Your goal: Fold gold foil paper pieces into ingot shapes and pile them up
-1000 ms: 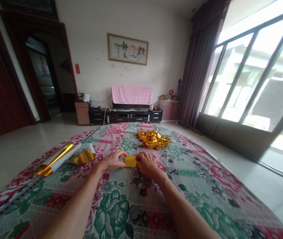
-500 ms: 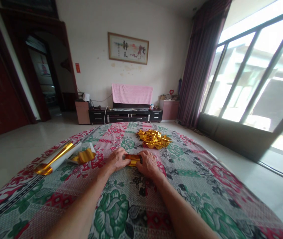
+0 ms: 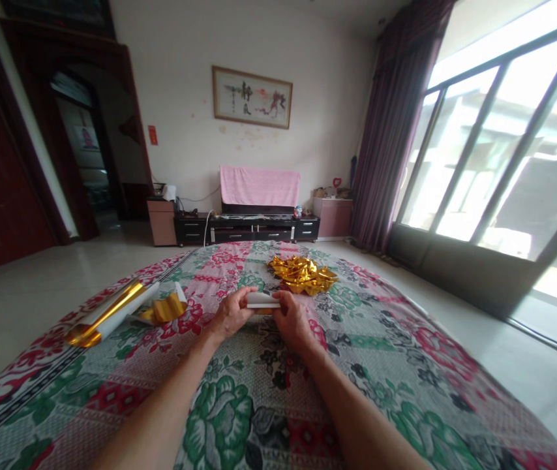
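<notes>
A small folded sheet of gold foil paper spans the gap between my two hands, its white side facing me and a thin gold strip showing beneath. My left hand pinches its left end with fingers and thumb. The right end is gripped by my right hand. Just beyond my right hand lies a heap of folded gold foil pieces on the flowered cloth. To the left rest several loose gold and white foil sheets.
A larger rolled sheet of gold and white foil paper lies at the cloth's left side. Beyond the cloth stands a low black cabinet, with a pink towel draped over something on it. Glass panels line the right.
The paper between my hands now shows its white side where gold faced me before. Both hands have tilted up slightly; the heap and the loose sheets have stayed put.
</notes>
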### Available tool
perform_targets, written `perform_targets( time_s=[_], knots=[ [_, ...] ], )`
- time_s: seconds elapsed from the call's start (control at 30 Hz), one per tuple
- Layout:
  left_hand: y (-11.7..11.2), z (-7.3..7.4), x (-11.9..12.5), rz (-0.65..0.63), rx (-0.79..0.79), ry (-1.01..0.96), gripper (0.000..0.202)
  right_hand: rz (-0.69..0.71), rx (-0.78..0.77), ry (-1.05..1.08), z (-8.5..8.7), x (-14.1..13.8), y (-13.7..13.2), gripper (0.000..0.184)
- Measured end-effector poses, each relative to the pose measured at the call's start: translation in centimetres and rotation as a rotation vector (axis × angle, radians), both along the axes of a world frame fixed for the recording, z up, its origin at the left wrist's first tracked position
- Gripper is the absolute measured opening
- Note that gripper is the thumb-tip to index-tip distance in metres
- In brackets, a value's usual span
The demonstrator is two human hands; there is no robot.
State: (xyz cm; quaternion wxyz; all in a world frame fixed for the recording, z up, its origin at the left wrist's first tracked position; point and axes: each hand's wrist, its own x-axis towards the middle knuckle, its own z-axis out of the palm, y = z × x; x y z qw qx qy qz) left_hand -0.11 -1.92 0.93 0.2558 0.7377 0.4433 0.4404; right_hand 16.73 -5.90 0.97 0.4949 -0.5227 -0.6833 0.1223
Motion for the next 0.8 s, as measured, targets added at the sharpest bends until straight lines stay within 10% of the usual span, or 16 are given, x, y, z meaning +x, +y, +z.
perform_targets(
  time_s=[0.8],
  knots=[
    [-0.32,-0.05,0.51,0.0,-0.041,-0.139,0.019,0.138,-0.055,0.296,0.21,0.0,-0.24,0.047]
  ],
)
